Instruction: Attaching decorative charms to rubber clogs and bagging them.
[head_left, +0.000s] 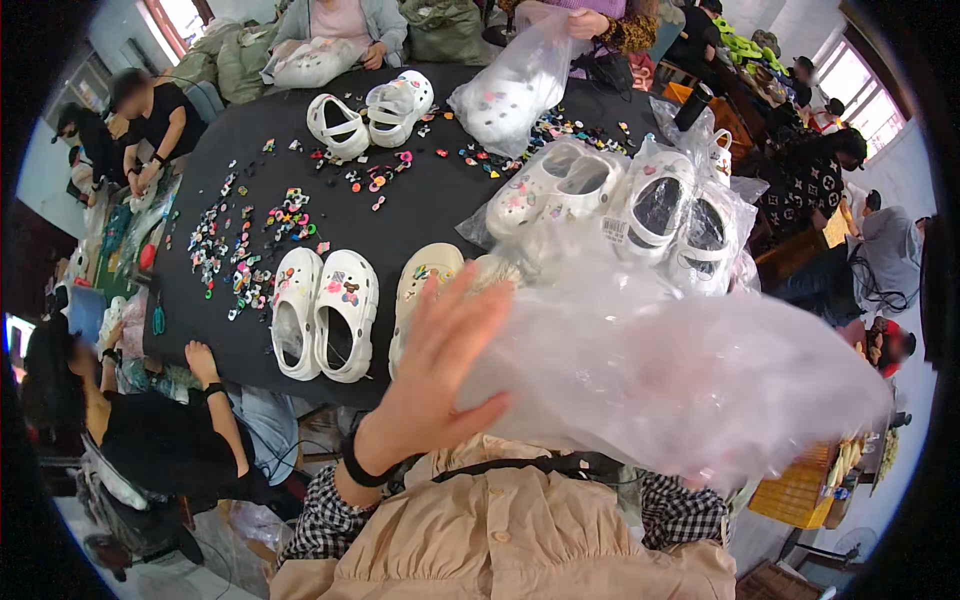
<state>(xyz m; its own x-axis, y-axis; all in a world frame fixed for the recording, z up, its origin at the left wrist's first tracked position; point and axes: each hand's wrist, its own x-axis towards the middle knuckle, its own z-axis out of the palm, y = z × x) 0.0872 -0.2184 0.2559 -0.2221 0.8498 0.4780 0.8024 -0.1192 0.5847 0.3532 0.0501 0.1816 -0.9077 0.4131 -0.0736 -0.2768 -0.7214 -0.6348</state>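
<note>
My left hand (440, 350) is spread flat with its fingers apart, beside a large clear plastic bag (600, 350). The bag is blurred and stretches across the front right of the table. My right hand (685, 345) shows only as a pinkish smear through the plastic, so its fingers cannot be made out. Just beyond my left hand stands a cream clog (427, 270) with charms on it, and its mate is mostly hidden. Left of them is a pair of white clogs (345, 315) with charms. Bagged white clogs (560, 185) and another bagged pair (660, 205) lie behind the plastic.
Loose shoe charms (240, 250) are scattered over the black table (225, 160). White clogs (340, 128) stand at the far side, where a person handles a bagged pair (500, 110). A black bottle (693, 106) stands far right. People sit around; a yellow crate (790, 490) is at lower right.
</note>
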